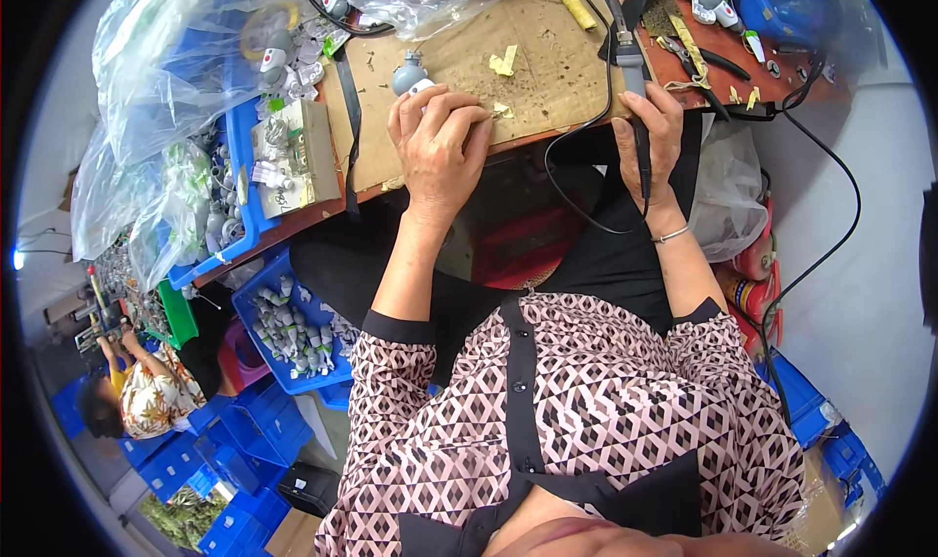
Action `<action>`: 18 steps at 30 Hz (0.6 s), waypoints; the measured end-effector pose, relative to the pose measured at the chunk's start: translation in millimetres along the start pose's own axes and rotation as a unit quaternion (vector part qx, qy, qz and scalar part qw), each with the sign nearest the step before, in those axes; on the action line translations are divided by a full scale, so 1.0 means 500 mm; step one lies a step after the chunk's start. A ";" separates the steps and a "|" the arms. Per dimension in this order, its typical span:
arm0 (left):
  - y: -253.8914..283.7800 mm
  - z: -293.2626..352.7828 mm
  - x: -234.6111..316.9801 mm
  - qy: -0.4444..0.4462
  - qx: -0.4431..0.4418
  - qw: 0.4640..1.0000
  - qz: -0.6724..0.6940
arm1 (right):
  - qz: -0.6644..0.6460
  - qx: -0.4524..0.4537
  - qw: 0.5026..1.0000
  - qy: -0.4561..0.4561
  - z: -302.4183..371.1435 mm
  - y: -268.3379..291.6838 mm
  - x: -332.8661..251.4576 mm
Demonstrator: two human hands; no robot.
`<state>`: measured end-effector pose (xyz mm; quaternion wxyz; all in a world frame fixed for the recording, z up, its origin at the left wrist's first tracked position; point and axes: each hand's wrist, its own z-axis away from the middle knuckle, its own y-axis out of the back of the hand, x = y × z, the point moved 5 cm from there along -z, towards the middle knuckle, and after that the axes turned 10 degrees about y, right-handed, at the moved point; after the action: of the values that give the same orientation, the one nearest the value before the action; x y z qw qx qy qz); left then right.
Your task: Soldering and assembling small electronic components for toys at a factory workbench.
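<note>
My left hand (440, 151) rests at the near edge of a worn cardboard sheet (449, 54), its fingers curled around a small grey and white plastic part with a rounded head (410, 71). Most of that part is hidden under the fingers. My right hand (653, 142) grips a soldering iron (642, 156) by its black handle, and the iron points away from me across the bench edge. Its black cord drops from the near end and loops to the left. Torn bits of yellow tape (504, 61) lie on the cardboard between my hands.
Left of the cardboard stand a small box (311, 156) and a blue bin (244, 166) of grey parts under clear plastic. Pliers (723, 64) and a blue tray (782, 5) are at the far right. A lower blue bin (293, 376) holds parts. Another person (156, 391) works at far left.
</note>
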<state>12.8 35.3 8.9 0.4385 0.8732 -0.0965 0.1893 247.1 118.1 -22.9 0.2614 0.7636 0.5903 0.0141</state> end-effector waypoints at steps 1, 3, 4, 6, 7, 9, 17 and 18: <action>0.000 0.001 0.000 0.000 0.001 1.000 -0.001 | 0.008 -0.003 1.000 0.007 0.000 0.000 -0.002; -0.001 0.001 -0.002 0.001 0.000 1.000 -0.001 | 0.003 0.001 1.000 0.004 -0.004 0.000 -0.004; -0.002 0.002 -0.003 0.002 0.001 1.000 -0.002 | -0.002 0.003 1.000 0.002 -0.004 0.000 -0.004; -0.001 0.002 -0.004 0.003 0.000 1.000 -0.005 | 0.001 0.002 1.000 0.002 -0.003 -0.002 -0.004; -0.001 0.001 -0.004 0.002 0.002 1.000 -0.007 | 0.006 0.000 1.000 0.002 -0.002 -0.003 -0.004; 0.000 -0.001 -0.005 0.002 0.002 1.000 -0.005 | 0.004 0.002 1.000 0.004 -0.003 -0.004 0.000; -0.002 -0.001 -0.005 -0.002 0.007 1.000 -0.006 | 0.009 0.002 1.000 0.008 -0.005 -0.001 -0.004; -0.002 0.000 -0.005 -0.003 0.007 1.000 -0.005 | 0.009 0.001 1.000 0.008 -0.005 -0.001 -0.005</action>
<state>10.5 36.0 7.2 0.4330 0.8773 -0.0923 0.1853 245.2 117.1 -20.2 0.2557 0.7691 0.5853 0.0214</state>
